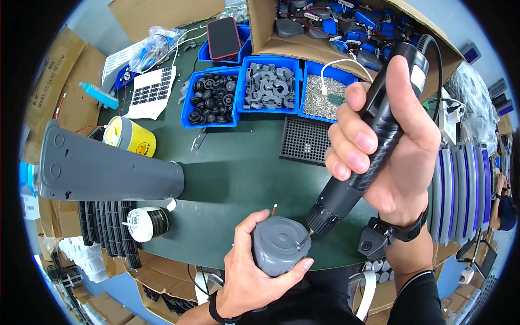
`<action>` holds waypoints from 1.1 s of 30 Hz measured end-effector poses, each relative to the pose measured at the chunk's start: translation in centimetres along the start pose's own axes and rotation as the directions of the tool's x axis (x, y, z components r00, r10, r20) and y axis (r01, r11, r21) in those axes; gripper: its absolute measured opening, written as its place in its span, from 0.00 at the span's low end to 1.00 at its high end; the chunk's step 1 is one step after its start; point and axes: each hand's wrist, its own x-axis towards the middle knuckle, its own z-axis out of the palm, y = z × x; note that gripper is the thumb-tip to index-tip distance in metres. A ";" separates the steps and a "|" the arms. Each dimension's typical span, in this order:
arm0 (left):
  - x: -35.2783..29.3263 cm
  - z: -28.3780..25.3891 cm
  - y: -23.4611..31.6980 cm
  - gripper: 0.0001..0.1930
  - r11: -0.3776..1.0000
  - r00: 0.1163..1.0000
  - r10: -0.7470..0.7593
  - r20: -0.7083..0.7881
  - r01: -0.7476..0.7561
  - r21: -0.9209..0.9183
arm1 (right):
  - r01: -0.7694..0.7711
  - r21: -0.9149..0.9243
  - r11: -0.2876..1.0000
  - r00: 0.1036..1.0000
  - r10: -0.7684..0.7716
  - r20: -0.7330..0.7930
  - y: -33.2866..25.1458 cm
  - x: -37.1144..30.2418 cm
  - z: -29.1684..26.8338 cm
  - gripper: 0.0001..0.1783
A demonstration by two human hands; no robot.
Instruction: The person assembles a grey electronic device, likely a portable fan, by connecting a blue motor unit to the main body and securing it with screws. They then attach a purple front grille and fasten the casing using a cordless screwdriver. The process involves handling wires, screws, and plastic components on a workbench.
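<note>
Near the front edge of the table, my left hand (246,273) is closed around a grey rounded plastic housing (277,259), its round top facing up. A short red wire with a white connector (274,207) sticks up behind it. My right hand (398,143) grips a black electric screwdriver (346,187), fingers wrapped round the body and thumb along its upper side. The tool slants down to the left, and its thin bit (304,240) meets the housing at the right side of the top. Whether a screw sits under the tip, I cannot tell.
Blue bins hold black wheels (208,97), grey clips (269,86) and screws (319,97). A perforated black tray (303,140) lies before them. Leftward are a long grey casing (108,168), a yellow tub (130,136) and a white-lidded jar (149,223). Behind stands a parts-filled carton (265,43).
</note>
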 end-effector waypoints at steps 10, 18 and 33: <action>0.0 0.0 -0.1 0.49 0.999 1.000 0.021 0.010 -0.022 0.036 | -0.029 0.003 1.000 0.998 0.029 0.052 0.7 -0.4 0.2 0.34; 0.0 0.1 -0.1 0.47 0.999 0.999 0.034 -0.005 -0.034 0.040 | -0.054 0.027 0.998 0.983 0.049 0.176 1.2 -0.4 -0.2 0.34; -1.6 -1.2 -0.2 0.47 1.000 0.999 0.001 0.043 -0.003 0.030 | 0.520 -0.349 0.780 0.848 -0.520 0.100 -1.8 1.5 -3.0 0.25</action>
